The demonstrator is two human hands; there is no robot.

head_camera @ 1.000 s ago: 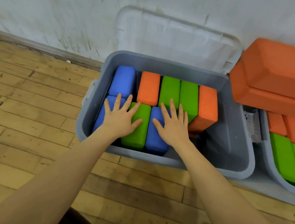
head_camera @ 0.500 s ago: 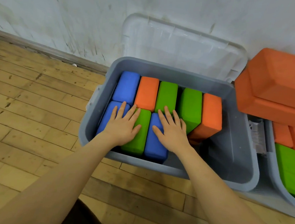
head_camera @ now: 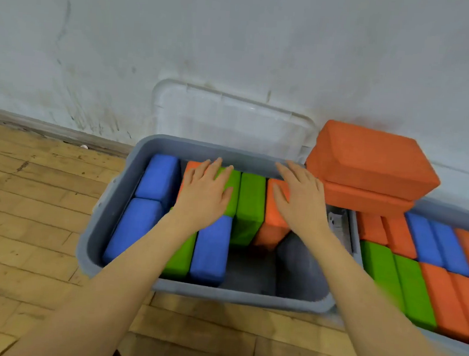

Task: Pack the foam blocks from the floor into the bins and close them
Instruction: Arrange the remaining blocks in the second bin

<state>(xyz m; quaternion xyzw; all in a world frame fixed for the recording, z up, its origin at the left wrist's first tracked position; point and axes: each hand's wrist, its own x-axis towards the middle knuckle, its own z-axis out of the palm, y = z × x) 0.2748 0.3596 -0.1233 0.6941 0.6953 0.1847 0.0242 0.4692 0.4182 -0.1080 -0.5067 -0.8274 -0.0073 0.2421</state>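
A grey bin [head_camera: 102, 235] on the wooden floor holds several blue, green and orange foam blocks standing on edge. My left hand [head_camera: 204, 192] lies flat, fingers spread, over an orange and a green block in the back row. My right hand [head_camera: 301, 200] is spread above the tilted orange block [head_camera: 273, 226] at the right end of that row. A blue block [head_camera: 211, 249] and a green block [head_camera: 179, 255] stand in the front row. The bin's right front part is bare.
The bin's clear lid [head_camera: 232, 121] leans on the white wall behind it. Two orange blocks [head_camera: 369, 163] are stacked between the bins. A second bin [head_camera: 450, 343] on the right is packed with blocks.
Both hands have moved from the front-row blocks to the back row. The camera has tilted up and shifted, showing more of the wall and the right bin.
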